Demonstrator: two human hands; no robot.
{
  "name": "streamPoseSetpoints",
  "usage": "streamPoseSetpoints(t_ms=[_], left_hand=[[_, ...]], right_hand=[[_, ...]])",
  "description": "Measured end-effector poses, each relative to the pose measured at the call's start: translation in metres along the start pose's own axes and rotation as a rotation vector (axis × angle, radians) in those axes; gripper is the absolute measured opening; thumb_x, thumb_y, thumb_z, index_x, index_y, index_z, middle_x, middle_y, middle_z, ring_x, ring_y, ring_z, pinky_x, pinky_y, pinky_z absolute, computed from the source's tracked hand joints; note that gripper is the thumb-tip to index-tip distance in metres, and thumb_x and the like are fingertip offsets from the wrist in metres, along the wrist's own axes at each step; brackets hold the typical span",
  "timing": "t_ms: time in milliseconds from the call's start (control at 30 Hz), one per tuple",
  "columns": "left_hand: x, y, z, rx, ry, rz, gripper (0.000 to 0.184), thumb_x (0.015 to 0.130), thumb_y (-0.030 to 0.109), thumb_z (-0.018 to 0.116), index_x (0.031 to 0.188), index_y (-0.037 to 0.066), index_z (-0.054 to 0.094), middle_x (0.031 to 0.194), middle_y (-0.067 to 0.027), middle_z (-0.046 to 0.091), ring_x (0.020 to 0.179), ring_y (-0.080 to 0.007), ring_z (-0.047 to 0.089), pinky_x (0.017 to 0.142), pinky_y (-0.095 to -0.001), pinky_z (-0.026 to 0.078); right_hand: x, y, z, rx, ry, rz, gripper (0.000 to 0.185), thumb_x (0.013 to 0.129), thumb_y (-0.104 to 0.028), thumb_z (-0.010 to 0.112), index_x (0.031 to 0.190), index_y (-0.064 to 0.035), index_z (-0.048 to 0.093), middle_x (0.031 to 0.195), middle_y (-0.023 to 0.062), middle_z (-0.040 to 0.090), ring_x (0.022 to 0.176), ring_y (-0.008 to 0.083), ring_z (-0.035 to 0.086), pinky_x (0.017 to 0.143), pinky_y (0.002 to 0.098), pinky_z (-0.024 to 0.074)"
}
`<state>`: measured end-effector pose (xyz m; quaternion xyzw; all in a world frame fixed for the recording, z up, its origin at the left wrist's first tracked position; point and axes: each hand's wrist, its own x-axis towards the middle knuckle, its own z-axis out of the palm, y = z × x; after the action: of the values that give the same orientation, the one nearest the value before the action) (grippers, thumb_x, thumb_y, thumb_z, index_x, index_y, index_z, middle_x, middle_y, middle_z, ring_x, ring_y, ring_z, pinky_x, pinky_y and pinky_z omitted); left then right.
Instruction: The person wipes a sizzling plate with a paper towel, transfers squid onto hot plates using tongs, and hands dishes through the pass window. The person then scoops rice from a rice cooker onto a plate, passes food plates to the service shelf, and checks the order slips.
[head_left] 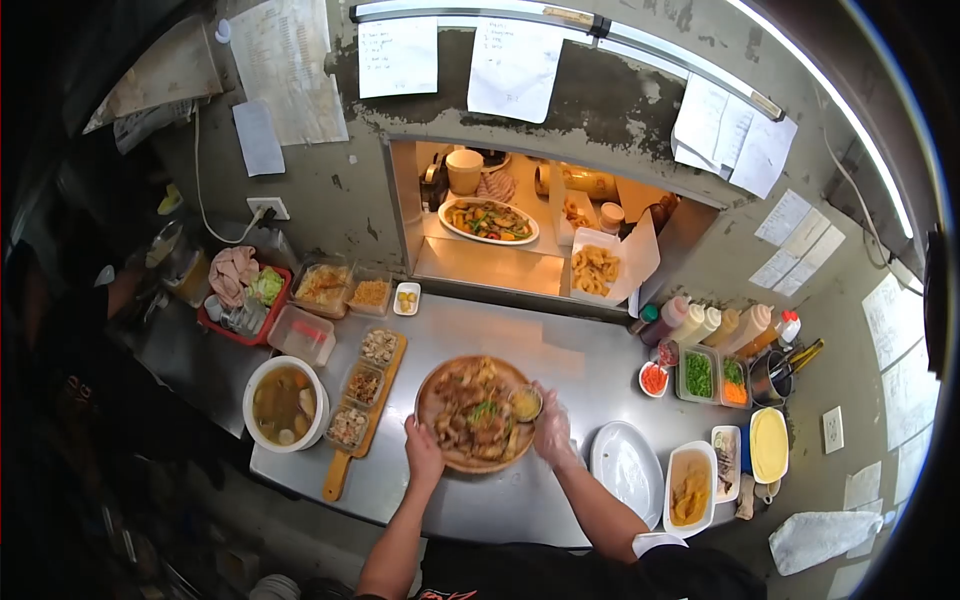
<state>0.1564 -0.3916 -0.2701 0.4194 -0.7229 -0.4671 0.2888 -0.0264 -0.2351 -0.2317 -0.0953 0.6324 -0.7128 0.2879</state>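
A round wooden plate [432, 392] of browned meat pieces [475, 415], topped with chopped greens, is between my two hands over the steel counter. My bare left hand [425, 452] grips its lower left rim, the thumb on the edge. At the right rim is my right hand [553, 432], in a clear plastic glove, its fingers closed around the edge. Beside those fingers, a small cup of pale yellow sauce [526, 403] sits on the plate. The undersides of both hands are hidden.
Left stand a soup bowl [320, 405] and a wooden board [338, 472] with several small containers. Right are a white oval plate [625, 455], a tub [708, 505] and sauce bottles [690, 322]. A pass window holds an oval dish [447, 222]. Another person's arm [122, 285] is far left.
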Motion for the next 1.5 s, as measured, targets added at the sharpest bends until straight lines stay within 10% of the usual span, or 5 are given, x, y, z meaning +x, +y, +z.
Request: streamPoseSetpoints(t_ms=[933, 1033, 1133, 1267, 1500], left_hand=[[0.293, 0.057, 0.172, -0.126, -0.046, 0.042, 0.030, 0.103, 0.013, 0.037, 0.127, -0.005, 0.036, 0.107, -0.0357, 0.061, 0.101, -0.0534, 0.057, 0.083, -0.0542, 0.045], [0.295, 0.046, 0.187, -0.128, 0.043, 0.166, 0.044, 0.105, 0.024, 0.037, 0.139, -0.003, 0.027, 0.123, -0.0385, 0.053, 0.106, -0.0542, 0.055, 0.090, -0.0550, 0.043], [0.296, 0.033, 0.169, -0.528, -0.180, -0.176, 0.055, 0.103, 0.027, 0.043, 0.146, 0.006, 0.015, 0.107, -0.0157, 0.055, 0.068, -0.0225, 0.057, 0.043, -0.0341, 0.048], [0.219, 0.011, 0.137, -0.537, -0.235, -0.078, 0.043, 0.098, 0.013, 0.054, 0.136, 0.009, 0.034, 0.096, -0.0067, 0.056, 0.069, -0.0138, 0.055, 0.057, -0.0258, 0.048], [-0.015, 0.015, 0.098, -0.225, -0.733, -0.059, 0.017, 0.101, 0.017, 0.053, 0.113, 0.006, 0.060, 0.086, -0.0006, 0.061, 0.071, -0.0067, 0.056, 0.060, -0.0216, 0.047]], right_hand=[[0.225, -0.059, 0.041, -0.390, 0.378, -0.104, 0.062, 0.105, -0.046, 0.032, 0.145, 0.0019, 0.038, 0.140, 0.0276, 0.048, 0.128, 0.0388, 0.047, 0.105, 0.0427, 0.0374], [0.167, -0.030, 0.056, -0.610, 0.333, 0.024, 0.059, 0.105, -0.046, 0.034, 0.149, -0.0066, 0.036, 0.105, 0.0112, 0.067, 0.095, 0.0227, 0.060, 0.090, 0.0301, 0.0468], [0.057, 0.021, 0.071, -0.504, 0.152, -0.453, 0.037, 0.099, -0.020, 0.054, 0.132, -0.0036, 0.054, 0.103, 0.0109, 0.066, 0.075, 0.0169, 0.060, 0.062, 0.0296, 0.0521], [-0.084, -0.030, 0.044, -0.314, -0.465, 0.241, 0.023, 0.096, -0.012, 0.054, 0.115, -0.0003, 0.063, 0.094, 0.0111, 0.067, 0.076, 0.0220, 0.063, 0.067, 0.0354, 0.0524], [-0.166, -0.058, -0.060, -0.651, -0.330, 0.070, 0.039, 0.096, -0.037, 0.060, 0.087, -0.0002, 0.067, 0.076, 0.0182, 0.065, 0.070, 0.0323, 0.061, 0.067, 0.0419, 0.0479]])
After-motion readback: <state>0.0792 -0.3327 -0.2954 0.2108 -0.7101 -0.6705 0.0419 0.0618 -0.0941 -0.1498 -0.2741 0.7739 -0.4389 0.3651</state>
